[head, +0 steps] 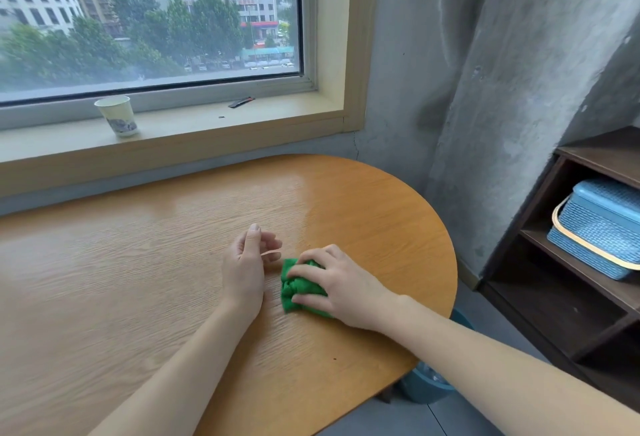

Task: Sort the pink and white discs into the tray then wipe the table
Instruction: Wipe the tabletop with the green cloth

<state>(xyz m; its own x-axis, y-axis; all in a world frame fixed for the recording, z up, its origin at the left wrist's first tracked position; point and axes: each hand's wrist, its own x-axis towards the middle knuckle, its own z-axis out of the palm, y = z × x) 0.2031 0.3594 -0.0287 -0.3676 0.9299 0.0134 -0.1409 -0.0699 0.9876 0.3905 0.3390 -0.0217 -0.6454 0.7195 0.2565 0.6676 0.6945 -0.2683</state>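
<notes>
A crumpled green cloth (298, 288) lies on the wooden table (138, 262), right of centre. My right hand (332, 283) covers it, fingers curled round the cloth and pressing it to the tabletop. My left hand (247, 262) rests on its edge just left of the cloth, fingers loosely curled and holding nothing. No pink or white discs and no tray are in view.
A paper cup (117, 120) and a small dark object (241, 102) sit on the window sill behind the table. To the right, a dark shelf unit (571, 262) holds a blue woven basket (599, 227). A blue bin (426, 383) stands under the table's rounded right edge.
</notes>
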